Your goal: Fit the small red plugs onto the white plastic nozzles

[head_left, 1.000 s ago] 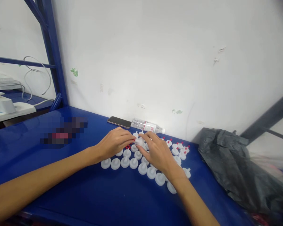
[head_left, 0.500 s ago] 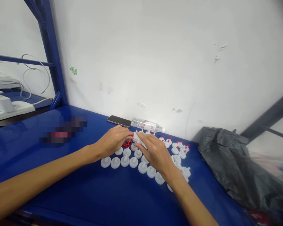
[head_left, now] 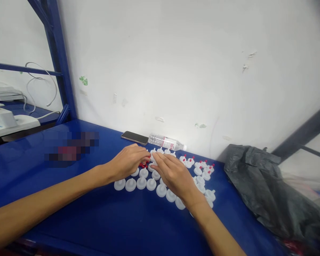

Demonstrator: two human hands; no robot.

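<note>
My left hand is closed, with thumb and fingertips pinched on a small red tip cap that is partly hidden. My right hand faces it, its fingers curled round a white nozzle cap, mostly covered by the fingers. Under the hands lies a small pile of loose red tip caps. Several white nozzle caps without red tips stand in rows in front and around. Farther right, several nozzle caps with red tips stand in a group.
A phone and a clear plastic bottle lie along the wall. A dark plastic bag covers the right end of the blue table. A blurred-out object lies on the left, near a blue metal post.
My hands have drawn slightly closer together at the fingertips. The right fingers have come down closer round the white nozzle cap. The caps on the table stay as they were.
</note>
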